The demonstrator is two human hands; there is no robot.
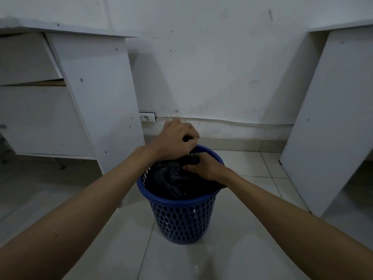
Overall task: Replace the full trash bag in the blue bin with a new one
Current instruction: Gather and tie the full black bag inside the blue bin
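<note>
Head cam, only view I've got. Blue bin (pixel 179 215) stands upright on the tiled floor (pixel 242 249), dead centre ahead of me, w/ the full black trash bag (pixel 173 178) still sitting inside it, top bunched toward the far rim.

Left hand (pixel 175 141) is above the far edge of the bin, fingers curled tight around a gathered bit of the bag's neck. Right hand (pixel 203 167) is lower, just inside the rim on the right, fingers pinching the bag's plastic beside the left hand's grip. Both hands touch the bag; neither is free.

Key relation: bag hangs straight below both grips, its long axis vertical, same as the bin's. So the pull out looks like it needs to go straight up. Left hand is higher and has the neck, so I'd judge it leads; right could drop to steady the bin, which looks light and may lift w/ the bag.

Room: white desk panels (pixel 96 93) left and right, bin between them. White scuffed wall (pixel 222 67) behind, w/ a socket (pixel 147 117) low down. Dim light. No new bag visible.
</note>
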